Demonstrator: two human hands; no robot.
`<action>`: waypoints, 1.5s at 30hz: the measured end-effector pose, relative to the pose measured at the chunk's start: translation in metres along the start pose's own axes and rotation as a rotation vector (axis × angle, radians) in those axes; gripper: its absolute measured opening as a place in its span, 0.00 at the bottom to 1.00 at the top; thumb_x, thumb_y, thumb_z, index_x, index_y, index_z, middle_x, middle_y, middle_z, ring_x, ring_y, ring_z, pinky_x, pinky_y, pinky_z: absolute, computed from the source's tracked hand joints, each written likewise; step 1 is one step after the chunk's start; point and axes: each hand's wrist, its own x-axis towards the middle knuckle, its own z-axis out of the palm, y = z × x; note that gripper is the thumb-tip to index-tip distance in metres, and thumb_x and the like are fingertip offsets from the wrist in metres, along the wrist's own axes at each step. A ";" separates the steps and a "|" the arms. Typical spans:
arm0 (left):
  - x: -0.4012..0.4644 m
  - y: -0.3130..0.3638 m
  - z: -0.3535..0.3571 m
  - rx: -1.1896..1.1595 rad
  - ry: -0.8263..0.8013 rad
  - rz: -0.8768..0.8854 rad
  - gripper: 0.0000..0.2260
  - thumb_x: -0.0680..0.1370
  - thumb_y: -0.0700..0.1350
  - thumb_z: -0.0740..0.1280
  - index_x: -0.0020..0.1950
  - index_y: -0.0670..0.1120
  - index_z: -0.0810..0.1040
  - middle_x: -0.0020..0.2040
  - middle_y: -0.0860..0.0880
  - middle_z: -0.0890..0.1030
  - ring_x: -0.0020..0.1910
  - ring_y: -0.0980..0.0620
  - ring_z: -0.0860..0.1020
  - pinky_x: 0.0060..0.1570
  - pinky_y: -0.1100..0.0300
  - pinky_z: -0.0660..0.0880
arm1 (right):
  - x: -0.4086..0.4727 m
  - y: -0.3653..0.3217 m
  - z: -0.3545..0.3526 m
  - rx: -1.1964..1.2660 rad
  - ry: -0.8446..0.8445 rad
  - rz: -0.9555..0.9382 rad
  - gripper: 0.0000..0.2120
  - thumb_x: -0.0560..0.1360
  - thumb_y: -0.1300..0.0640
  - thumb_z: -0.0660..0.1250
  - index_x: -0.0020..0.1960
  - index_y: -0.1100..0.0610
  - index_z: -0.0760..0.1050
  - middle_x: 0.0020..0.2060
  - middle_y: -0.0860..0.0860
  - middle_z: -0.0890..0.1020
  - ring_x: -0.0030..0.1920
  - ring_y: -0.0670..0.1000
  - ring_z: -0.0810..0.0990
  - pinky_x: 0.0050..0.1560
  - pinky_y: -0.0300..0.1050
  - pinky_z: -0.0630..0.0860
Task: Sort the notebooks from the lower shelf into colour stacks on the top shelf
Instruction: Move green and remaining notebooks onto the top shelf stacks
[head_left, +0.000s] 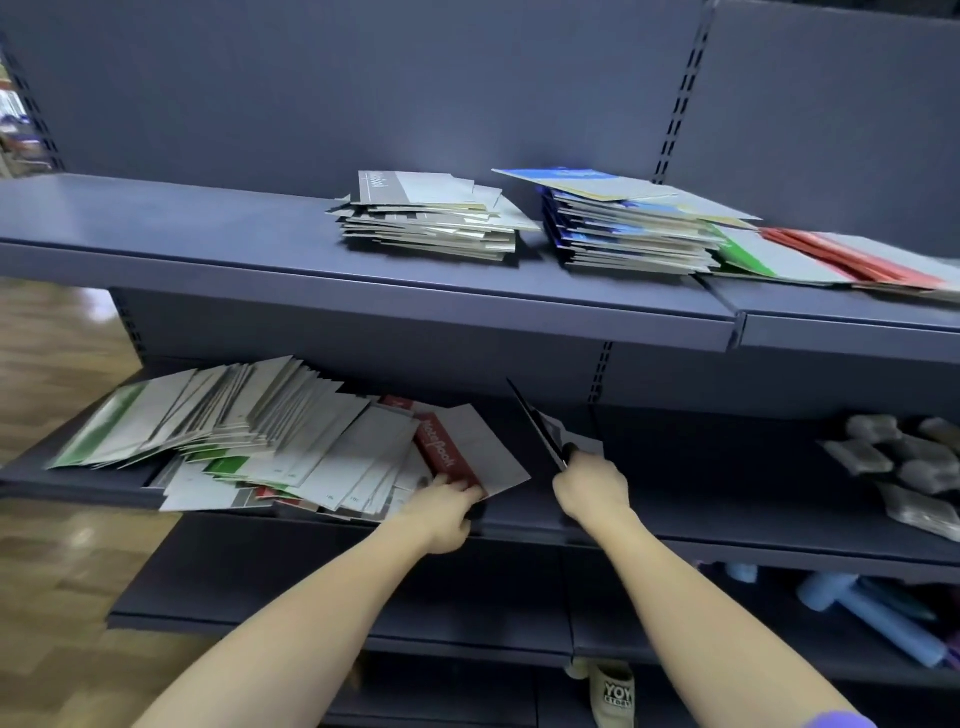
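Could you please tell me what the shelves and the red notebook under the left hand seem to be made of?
Top shelf: probably painted sheet metal, matte blue-grey, with folded front lip. Red notebook: apparently thin card cover over paper, slightly glossy, printed lettering.

grey packets (901, 467), blue rolls (862, 618), a shoe (613, 693), wooden floor (47, 571)

We see the top shelf (363, 270), above both grips, as matt painted metal, smooth and blue-grey. The notebooks (270, 436) left of the left grip (441, 514) look like paper with smooth card covers of slight sheen. Far left of it, the floor (52, 561) reads as glossy wood parquet.
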 end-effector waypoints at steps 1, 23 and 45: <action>-0.001 0.000 -0.002 -0.015 -0.009 0.018 0.26 0.79 0.46 0.61 0.77 0.53 0.63 0.76 0.50 0.66 0.73 0.43 0.62 0.71 0.46 0.62 | -0.002 -0.004 0.000 0.005 0.009 -0.018 0.15 0.77 0.61 0.58 0.62 0.56 0.72 0.52 0.56 0.81 0.50 0.60 0.80 0.40 0.46 0.71; -0.050 -0.073 -0.026 0.227 0.005 -0.491 0.30 0.74 0.55 0.64 0.73 0.46 0.63 0.67 0.40 0.70 0.65 0.37 0.70 0.60 0.43 0.72 | -0.016 -0.109 0.046 -0.292 -0.091 -0.306 0.22 0.77 0.60 0.59 0.71 0.57 0.67 0.60 0.57 0.78 0.58 0.59 0.80 0.48 0.48 0.72; -0.022 -0.006 -0.046 0.381 0.205 -0.086 0.26 0.74 0.34 0.64 0.72 0.39 0.65 0.55 0.41 0.83 0.54 0.39 0.81 0.42 0.55 0.65 | 0.012 -0.047 0.018 -0.094 0.031 -0.235 0.18 0.81 0.65 0.54 0.71 0.62 0.62 0.53 0.60 0.81 0.50 0.62 0.82 0.42 0.50 0.76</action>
